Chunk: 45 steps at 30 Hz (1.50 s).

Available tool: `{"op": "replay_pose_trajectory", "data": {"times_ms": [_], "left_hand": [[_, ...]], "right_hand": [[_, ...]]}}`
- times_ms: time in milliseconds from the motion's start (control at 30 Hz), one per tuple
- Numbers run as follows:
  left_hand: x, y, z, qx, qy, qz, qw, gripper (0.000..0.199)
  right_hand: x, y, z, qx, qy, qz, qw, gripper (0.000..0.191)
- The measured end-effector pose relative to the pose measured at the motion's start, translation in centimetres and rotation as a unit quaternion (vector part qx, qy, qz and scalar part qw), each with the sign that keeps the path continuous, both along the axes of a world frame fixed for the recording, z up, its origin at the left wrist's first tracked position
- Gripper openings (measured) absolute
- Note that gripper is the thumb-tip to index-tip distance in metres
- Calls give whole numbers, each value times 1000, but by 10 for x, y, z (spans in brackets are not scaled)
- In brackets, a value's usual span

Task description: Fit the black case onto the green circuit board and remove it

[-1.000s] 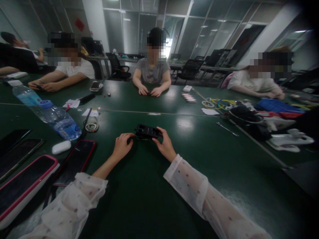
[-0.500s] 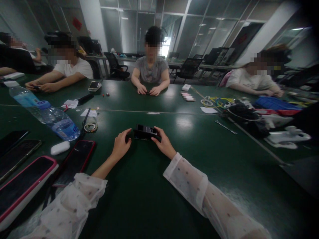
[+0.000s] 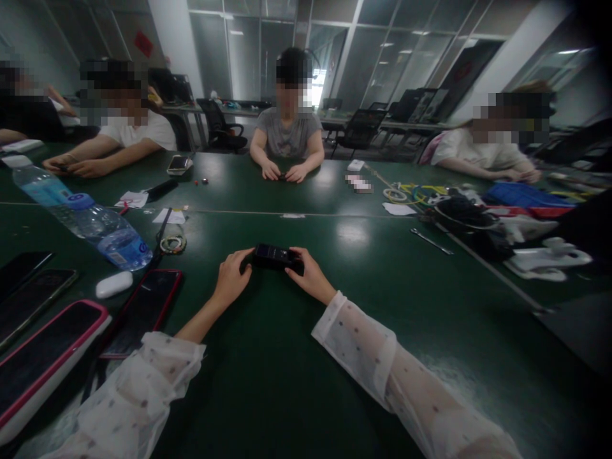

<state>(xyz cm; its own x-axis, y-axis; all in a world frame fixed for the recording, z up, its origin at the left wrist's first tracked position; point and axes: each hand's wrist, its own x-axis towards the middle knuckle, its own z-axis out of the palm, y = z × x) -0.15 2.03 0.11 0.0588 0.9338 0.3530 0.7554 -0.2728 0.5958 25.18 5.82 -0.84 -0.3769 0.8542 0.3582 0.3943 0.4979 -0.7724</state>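
Note:
A small black rectangular device with a dark, glossy upper face rests on or just above the green table in front of me; its exact kind is unclear. My right hand grips its right end between thumb and fingers. At the left end is my left hand, its curled fingers and thumb meeting the device's edge. Both hands hold it level, with the upper face towards me. The undersides of my fingers are hidden.
Left of my arm lie a red-edged phone, a white earbud case, a pink-rimmed device and two water bottles. A wrench lies to the right, near cables and a white tool. Several people sit across the table.
The device has tipped from a slanted pose to flatter, its upper face now more visible. It has shifted slightly left, and my left fingertips have come against its left end.

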Motion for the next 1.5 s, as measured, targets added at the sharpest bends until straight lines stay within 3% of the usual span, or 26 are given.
{"op": "replay_pose_trajectory", "data": {"times_ms": [167,400,767,900,1100,1500], "left_hand": [[0,2,-3,8,14,4,1000,41],[-1,4,-7,22,47,-2,999,38],[9,-6,2,45,109,5,993,42],[12,-9,7,73,111,15,991,53],[16,-15,15,108,145,-11,983,50],[18,-20,16,125,212,-46,968,56]], "right_hand": [[1,0,1,-2,-6,6,1000,62],[0,0,6,-5,-14,1,1000,52],[2,-5,7,13,-89,-23,996,57],[2,-3,5,4,-78,-11,997,57],[0,-2,7,-1,-50,-5,999,55],[1,0,6,-27,-36,-1,999,55]]}}
